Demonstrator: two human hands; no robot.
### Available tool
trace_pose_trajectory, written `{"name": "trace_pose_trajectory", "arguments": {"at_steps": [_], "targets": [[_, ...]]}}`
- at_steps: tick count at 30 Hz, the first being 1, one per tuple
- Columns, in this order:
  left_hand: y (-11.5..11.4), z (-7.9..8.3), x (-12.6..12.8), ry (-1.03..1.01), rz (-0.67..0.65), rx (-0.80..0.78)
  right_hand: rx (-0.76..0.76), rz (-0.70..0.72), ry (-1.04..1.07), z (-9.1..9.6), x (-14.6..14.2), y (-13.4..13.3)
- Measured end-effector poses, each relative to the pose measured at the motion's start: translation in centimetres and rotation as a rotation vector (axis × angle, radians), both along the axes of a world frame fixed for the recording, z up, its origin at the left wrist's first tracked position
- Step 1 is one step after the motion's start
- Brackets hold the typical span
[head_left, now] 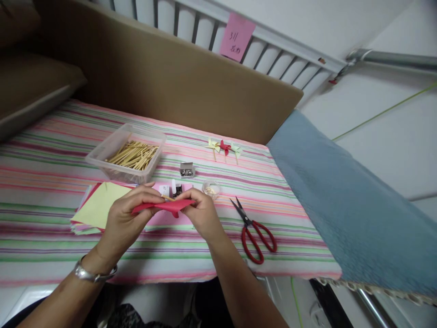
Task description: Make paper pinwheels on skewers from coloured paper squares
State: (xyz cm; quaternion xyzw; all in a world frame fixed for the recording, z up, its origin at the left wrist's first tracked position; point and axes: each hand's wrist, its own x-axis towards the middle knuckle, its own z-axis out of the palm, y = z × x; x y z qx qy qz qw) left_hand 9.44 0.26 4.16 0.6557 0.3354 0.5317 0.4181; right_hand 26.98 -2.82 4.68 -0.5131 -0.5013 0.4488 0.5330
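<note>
Currently, above the striped cloth (177, 257), the left hand (131, 208) and the right hand (202, 213) each grasp one end of the red paper (167, 207); if they pinch too strongly, I think it could crease, and with a loose grip, the thin stick (167, 197) beside it could slip

Along the far edge of the table (300, 250), with its striped cloth (34, 248), we see a brown board (170, 77) standing, and behind it a white radiator (186, 23) bearing a handwritten pink note (237, 38). Near the far left corner we make out a bulky brown object (34, 84). Beyond the right edge we have a blue cover (358, 205), then a grey pipe (403, 60) and a yellow-green cord (382, 114) by the white wall (341, 105).
</note>
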Motion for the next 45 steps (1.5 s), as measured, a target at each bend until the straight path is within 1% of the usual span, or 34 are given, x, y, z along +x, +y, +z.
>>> {"name": "trace_pose_trajectory", "arguments": {"at_steps": [6, 11, 18, 25, 32, 35, 39, 45], "targets": [[0.11, -0.11, -0.03, 0.015, -0.004, 0.012, 0.040, -0.004, -0.051, 0.07, 0.04, 0.00], [0.13, -0.13, -0.03, 0.029, 0.006, 0.015, 0.048, 0.001, -0.052, 0.10, 0.02, 0.02], [-0.07, -0.01, 0.11, -0.008, 0.024, -0.054, 0.005, -0.021, 0.007, -0.22, -0.22, 0.02], [0.00, -0.56, 0.46, -0.042, 0.011, -0.081, 0.025, -0.032, 0.006, -0.29, -0.39, 0.06], [0.13, -0.64, 0.26, -0.017, 0.015, -0.043, 0.044, -0.034, 0.016, -0.32, -0.51, 0.11], [0.12, -0.55, 0.09, 0.019, 0.022, -0.002, 0.045, -0.051, 0.015, -0.35, -0.56, 0.05], [0.02, -0.38, -0.12, 0.036, 0.031, 0.055, 0.013, -0.043, 0.066, -0.38, -0.51, -0.02], [-0.03, -0.24, -0.19, 0.052, 0.033, 0.072, 0.002, -0.036, 0.068, -0.05, -0.45, -0.12]]}}
